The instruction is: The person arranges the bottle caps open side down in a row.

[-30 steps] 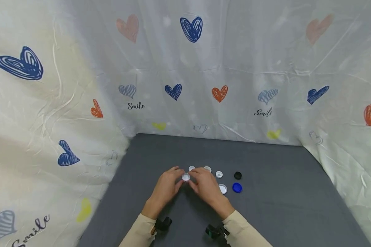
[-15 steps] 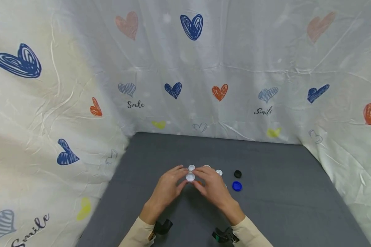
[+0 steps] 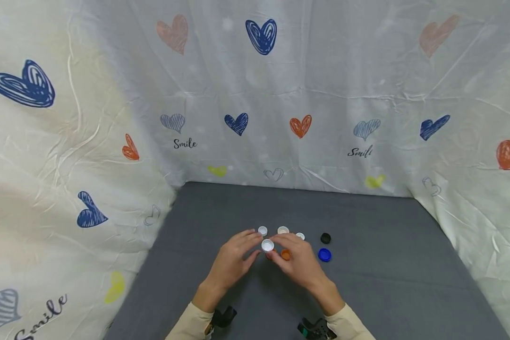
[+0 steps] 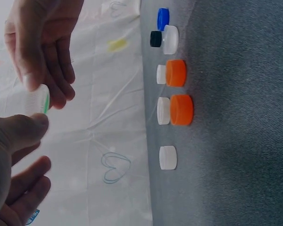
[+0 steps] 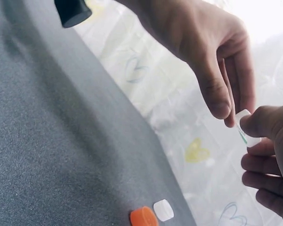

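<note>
Above the table, my right hand [image 3: 299, 262] pinches a white bottle cap [image 3: 267, 245] between thumb and fingers. The cap's hollow side faces up in the head view, and a green mark shows on it in the right wrist view [image 5: 245, 134]. My left hand [image 3: 231, 259] is close on the cap's other side, fingers relaxed and thumb apart from the index finger. Its fingertips are at the cap's edge; whether they touch it I cannot tell. Beneath the hands are orange caps [image 4: 181, 109], one partly hidden by the right hand in the head view.
White caps [image 3: 262, 231] [image 3: 283, 230] stand behind the hands on the grey table [image 3: 386, 283]. To the right are a black cap [image 3: 326, 238] and a blue cap [image 3: 325, 255]. A heart-printed curtain [image 3: 331, 85] surrounds the table.
The white cap has moved to the right with my right hand, and the left hand has followed slightly. A gap between the left fingers and the cap has grown; an orange cap has come into sight.
</note>
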A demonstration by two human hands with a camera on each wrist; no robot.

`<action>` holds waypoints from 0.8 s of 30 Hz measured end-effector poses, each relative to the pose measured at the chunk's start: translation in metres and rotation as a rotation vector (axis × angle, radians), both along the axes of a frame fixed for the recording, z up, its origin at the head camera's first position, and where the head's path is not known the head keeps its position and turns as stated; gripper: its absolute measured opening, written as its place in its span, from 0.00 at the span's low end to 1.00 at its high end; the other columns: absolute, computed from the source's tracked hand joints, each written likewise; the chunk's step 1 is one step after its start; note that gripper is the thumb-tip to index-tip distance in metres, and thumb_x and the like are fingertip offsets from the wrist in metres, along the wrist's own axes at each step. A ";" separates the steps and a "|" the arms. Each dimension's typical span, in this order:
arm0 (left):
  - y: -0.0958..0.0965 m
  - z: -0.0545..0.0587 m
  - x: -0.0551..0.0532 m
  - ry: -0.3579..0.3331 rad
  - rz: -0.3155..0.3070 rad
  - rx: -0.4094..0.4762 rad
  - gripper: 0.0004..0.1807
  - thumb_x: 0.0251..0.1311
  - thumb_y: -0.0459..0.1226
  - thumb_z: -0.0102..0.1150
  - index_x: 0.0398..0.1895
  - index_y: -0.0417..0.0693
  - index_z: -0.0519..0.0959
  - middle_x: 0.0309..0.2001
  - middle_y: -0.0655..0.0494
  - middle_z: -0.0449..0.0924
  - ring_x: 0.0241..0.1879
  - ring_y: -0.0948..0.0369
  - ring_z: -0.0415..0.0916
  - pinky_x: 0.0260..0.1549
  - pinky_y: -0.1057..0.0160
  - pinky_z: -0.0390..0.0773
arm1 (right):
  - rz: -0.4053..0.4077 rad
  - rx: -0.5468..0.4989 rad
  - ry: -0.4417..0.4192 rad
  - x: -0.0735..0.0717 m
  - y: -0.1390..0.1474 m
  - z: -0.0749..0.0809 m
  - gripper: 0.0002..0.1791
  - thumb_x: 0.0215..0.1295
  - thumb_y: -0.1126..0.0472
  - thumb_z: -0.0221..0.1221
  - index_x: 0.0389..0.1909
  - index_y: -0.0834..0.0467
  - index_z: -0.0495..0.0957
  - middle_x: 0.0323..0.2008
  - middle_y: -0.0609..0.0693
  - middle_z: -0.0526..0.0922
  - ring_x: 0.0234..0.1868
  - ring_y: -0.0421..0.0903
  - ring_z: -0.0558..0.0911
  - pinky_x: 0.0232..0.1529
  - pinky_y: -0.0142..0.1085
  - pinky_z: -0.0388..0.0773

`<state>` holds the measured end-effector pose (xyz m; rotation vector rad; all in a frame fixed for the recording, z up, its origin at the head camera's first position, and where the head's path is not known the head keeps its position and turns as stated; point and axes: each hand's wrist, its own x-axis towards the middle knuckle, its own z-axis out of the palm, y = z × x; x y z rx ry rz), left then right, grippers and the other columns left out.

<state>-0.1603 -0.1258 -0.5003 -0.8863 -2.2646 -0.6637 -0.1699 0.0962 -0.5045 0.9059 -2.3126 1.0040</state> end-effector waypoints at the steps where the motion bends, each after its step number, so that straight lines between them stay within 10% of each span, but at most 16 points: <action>1: 0.000 -0.001 0.000 0.016 -0.006 -0.002 0.28 0.41 0.30 0.82 0.51 0.43 0.85 0.51 0.52 0.86 0.56 0.52 0.82 0.54 0.53 0.81 | 0.007 -0.007 -0.007 0.001 0.001 0.000 0.14 0.59 0.57 0.71 0.47 0.52 0.85 0.46 0.44 0.86 0.49 0.42 0.84 0.49 0.43 0.83; 10: 0.002 -0.003 -0.001 0.064 -0.053 0.028 0.21 0.47 0.31 0.78 0.47 0.42 0.87 0.50 0.53 0.87 0.53 0.54 0.83 0.53 0.54 0.82 | 0.054 -0.025 -0.172 0.006 0.002 0.002 0.09 0.71 0.50 0.62 0.47 0.45 0.84 0.48 0.39 0.85 0.50 0.39 0.84 0.49 0.39 0.83; 24: 0.006 -0.003 0.003 -0.217 0.062 0.156 0.07 0.58 0.38 0.72 0.39 0.48 0.88 0.38 0.58 0.89 0.38 0.65 0.86 0.38 0.60 0.85 | 0.014 0.038 0.087 0.004 0.008 0.004 0.25 0.50 0.64 0.76 0.52 0.55 0.85 0.52 0.46 0.84 0.55 0.46 0.82 0.55 0.46 0.80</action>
